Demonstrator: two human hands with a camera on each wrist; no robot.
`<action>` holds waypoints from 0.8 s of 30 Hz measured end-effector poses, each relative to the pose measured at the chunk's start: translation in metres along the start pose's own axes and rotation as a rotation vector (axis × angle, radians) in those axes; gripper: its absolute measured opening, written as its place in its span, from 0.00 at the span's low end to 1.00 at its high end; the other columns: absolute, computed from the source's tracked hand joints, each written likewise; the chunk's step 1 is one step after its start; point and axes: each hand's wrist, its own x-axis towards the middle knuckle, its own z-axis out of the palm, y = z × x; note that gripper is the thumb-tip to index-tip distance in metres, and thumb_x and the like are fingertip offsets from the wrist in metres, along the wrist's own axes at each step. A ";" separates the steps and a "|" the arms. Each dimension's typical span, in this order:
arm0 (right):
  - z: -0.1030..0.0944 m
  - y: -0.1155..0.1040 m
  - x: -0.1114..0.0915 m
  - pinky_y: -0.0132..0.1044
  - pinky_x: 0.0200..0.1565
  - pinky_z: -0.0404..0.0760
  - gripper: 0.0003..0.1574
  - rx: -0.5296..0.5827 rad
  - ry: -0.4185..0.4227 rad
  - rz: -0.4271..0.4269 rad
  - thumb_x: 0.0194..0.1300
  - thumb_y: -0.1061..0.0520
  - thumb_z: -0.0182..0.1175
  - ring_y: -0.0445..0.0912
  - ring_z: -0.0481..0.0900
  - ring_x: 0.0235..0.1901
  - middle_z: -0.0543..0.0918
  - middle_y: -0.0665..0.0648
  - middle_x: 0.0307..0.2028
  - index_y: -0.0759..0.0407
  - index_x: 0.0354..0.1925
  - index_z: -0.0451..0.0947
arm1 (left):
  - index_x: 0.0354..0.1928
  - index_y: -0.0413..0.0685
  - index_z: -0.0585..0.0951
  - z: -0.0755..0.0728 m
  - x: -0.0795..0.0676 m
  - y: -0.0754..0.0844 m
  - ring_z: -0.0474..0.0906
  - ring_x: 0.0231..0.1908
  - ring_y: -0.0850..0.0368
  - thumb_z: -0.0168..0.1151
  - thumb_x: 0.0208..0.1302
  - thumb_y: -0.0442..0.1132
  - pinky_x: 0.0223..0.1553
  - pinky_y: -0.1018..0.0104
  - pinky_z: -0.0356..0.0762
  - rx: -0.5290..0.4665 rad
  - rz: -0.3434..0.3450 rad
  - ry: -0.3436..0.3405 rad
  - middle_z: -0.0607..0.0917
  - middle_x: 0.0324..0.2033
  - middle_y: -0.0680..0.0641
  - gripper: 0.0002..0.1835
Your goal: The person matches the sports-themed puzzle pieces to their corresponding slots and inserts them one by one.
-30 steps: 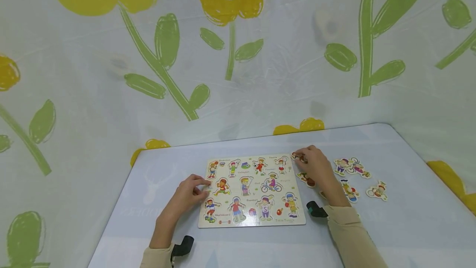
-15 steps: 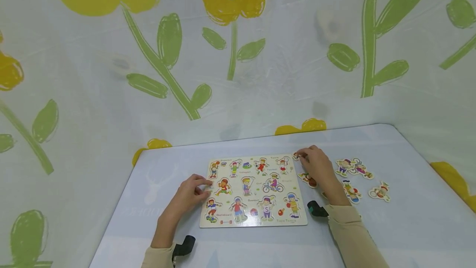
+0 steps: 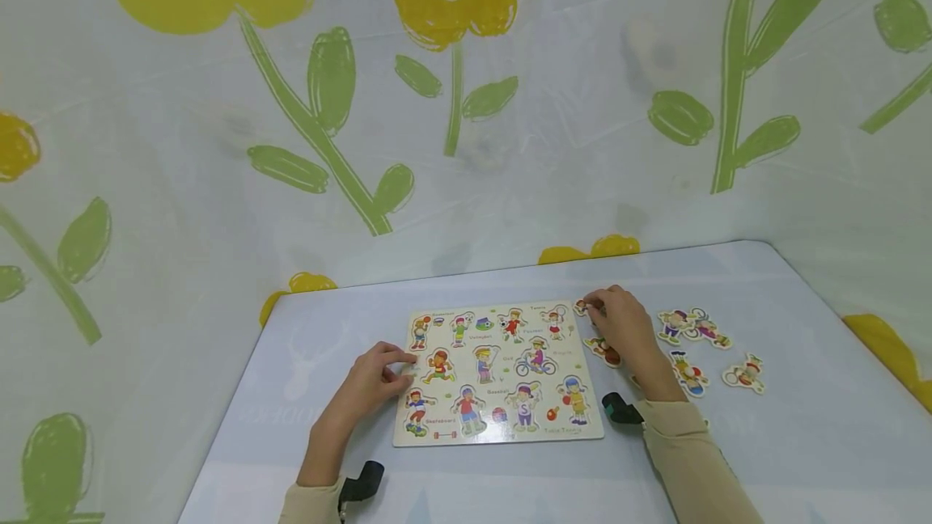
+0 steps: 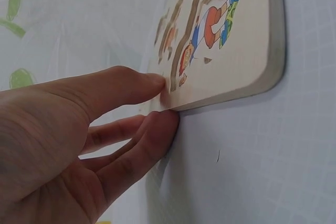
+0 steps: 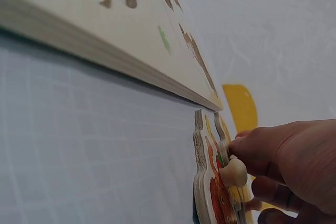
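Note:
A wooden peg puzzle board printed with children playing sports lies on the table. My left hand is at its left edge; in the left wrist view the thumb lies on the top face and the fingers meet the side. Just off the board's upper right corner, my right hand pinches a small puzzle piece, mostly hidden by the fingers. Nearer to me lies another puzzle piece, whose round wooden knob shows in the right wrist view.
Right of my right hand lie several loose pieces, among them a purple-capped figure, a cyclist, a chef-hatted figure and a separate piece. A flowered curtain hangs behind the white table.
Both hands stay almost where they were, the left at the board's edge and the right at the piece by the upper corner. The head view has shifted slightly.

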 end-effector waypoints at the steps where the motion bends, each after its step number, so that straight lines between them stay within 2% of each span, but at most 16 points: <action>1: 0.000 0.000 0.000 0.49 0.42 0.79 0.14 0.000 -0.002 0.001 0.67 0.56 0.61 0.51 0.78 0.37 0.81 0.61 0.40 0.60 0.49 0.83 | 0.48 0.49 0.86 0.000 0.000 0.000 0.73 0.31 0.62 0.71 0.56 0.34 0.31 0.74 0.73 0.001 0.000 -0.001 0.80 0.47 0.46 0.16; 15: -0.001 -0.001 -0.001 0.50 0.43 0.78 0.15 0.025 0.005 0.017 0.68 0.57 0.60 0.51 0.77 0.37 0.80 0.62 0.40 0.62 0.50 0.82 | 0.48 0.50 0.86 -0.002 0.001 0.003 0.74 0.30 0.62 0.71 0.56 0.34 0.31 0.74 0.73 -0.013 -0.038 -0.008 0.80 0.48 0.46 0.16; 24: 0.001 0.000 -0.001 0.50 0.43 0.78 0.14 0.016 0.010 0.016 0.68 0.57 0.61 0.52 0.77 0.37 0.81 0.61 0.39 0.62 0.49 0.82 | 0.49 0.48 0.86 -0.003 0.001 0.004 0.74 0.30 0.62 0.70 0.56 0.34 0.30 0.74 0.73 -0.007 -0.031 -0.017 0.79 0.48 0.45 0.16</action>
